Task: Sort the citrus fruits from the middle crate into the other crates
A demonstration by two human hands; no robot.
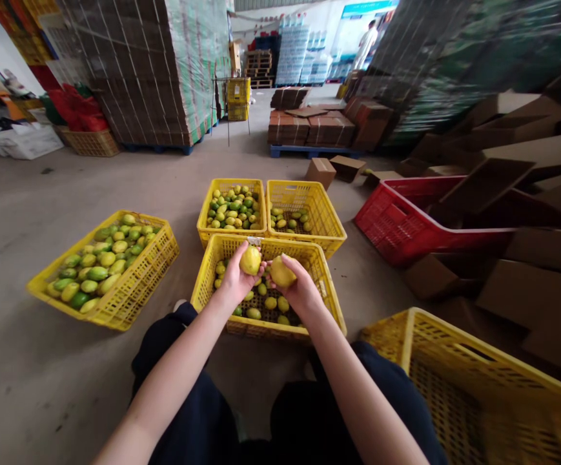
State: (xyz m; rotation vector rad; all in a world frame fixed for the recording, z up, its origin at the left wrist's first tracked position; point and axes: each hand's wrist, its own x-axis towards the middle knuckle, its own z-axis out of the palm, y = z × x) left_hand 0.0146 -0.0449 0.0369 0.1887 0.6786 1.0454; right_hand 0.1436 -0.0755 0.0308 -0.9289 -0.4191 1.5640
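A yellow lemon [250, 260] rests in my left hand [235, 281], whose fingers curl round it. Another yellow lemon [283, 272] is gripped by my right hand [303, 289], close beside the first. Both hands hover over a yellow plastic crate [328, 303] between my knees, with several yellow and green lemons [270, 303] on its floor, partly hidden by my hands and forearms. Behind it touch two more crates: the left one [203, 219] is well filled with green and yellow fruit [234, 208], the right one [326, 216] holds fewer [292, 221].
A tilted yellow crate full of fruit [101, 265] stands at left. At right are a yellow crate [483, 368], a red crate [391, 226] and loose cardboard boxes [527, 271]. Wrapped pallet stacks [135, 71] and flattened cartons [309, 126] stand farther back, with a person [367, 44] in the distance.
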